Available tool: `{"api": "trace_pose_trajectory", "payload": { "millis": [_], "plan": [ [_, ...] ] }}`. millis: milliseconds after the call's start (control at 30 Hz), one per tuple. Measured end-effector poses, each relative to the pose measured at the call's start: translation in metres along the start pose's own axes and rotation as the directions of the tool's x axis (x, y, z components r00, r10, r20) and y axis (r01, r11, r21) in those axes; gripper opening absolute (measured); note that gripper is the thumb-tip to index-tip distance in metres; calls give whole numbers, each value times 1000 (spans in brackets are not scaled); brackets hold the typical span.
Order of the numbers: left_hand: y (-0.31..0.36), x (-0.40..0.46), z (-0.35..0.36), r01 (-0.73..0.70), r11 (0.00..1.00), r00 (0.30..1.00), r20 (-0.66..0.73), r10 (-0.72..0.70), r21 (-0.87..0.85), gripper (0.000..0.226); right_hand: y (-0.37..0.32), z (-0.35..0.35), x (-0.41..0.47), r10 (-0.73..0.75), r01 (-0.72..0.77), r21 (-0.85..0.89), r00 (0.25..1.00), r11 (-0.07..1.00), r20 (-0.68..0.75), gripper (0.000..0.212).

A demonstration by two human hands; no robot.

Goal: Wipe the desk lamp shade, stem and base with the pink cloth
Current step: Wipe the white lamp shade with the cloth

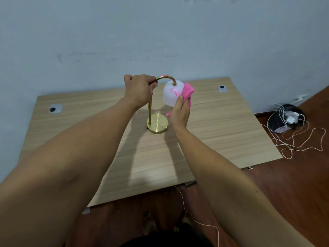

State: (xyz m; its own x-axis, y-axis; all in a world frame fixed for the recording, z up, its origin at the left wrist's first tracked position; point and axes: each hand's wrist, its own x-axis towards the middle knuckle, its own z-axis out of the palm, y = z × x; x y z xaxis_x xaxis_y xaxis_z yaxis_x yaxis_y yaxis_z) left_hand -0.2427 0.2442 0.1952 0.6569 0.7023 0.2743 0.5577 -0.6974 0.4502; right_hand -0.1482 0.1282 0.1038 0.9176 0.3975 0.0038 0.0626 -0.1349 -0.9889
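Observation:
A small desk lamp stands on the wooden desk (222,125). It has a white frosted shade (170,94), a curved gold stem (149,107) and a round gold base (157,124). Pink marks show on the shade and the base. My left hand (138,90) is closed around the top bend of the stem. My right hand (179,112) holds the folded pink cloth (188,90) against the shade's right side; a corner of the cloth hangs below my palm.
Two round cable grommets (55,108) (222,88) sit in the desk's far corners. The desk backs onto a pale blue wall. On the floor at right lie a black perforated basket (279,120) and tangled white cords (302,139). Another cord runs past my feet.

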Motion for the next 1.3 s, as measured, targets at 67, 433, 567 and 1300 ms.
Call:
{"api": "trace_pose_trajectory", "payload": {
  "millis": [67, 433, 567, 1300],
  "plan": [
    [0, 0, -1, -3, 1000, 1000, 7, 3, -6, 28, -15, -3, -3, 91, -89, 42, 995, 995, -47, 65],
    [1, 2, -3, -6, 1000, 1000, 22, 5, 19, 27, 5, 1, -21, -198, 198, -114, 980, 974, 10, 62],
    [0, 1, -6, -7, 1000, 1000, 25, 7, 21, 25, -20, 0, -22, 95, -82, 102, 987, 991, -131, 49],
    [0, 4, -10, -30, 999, 998, 57, 29, 18, 26, -2, -8, -14, -599, 705, -511, 700, 492, 388, 58]
  ]
}}
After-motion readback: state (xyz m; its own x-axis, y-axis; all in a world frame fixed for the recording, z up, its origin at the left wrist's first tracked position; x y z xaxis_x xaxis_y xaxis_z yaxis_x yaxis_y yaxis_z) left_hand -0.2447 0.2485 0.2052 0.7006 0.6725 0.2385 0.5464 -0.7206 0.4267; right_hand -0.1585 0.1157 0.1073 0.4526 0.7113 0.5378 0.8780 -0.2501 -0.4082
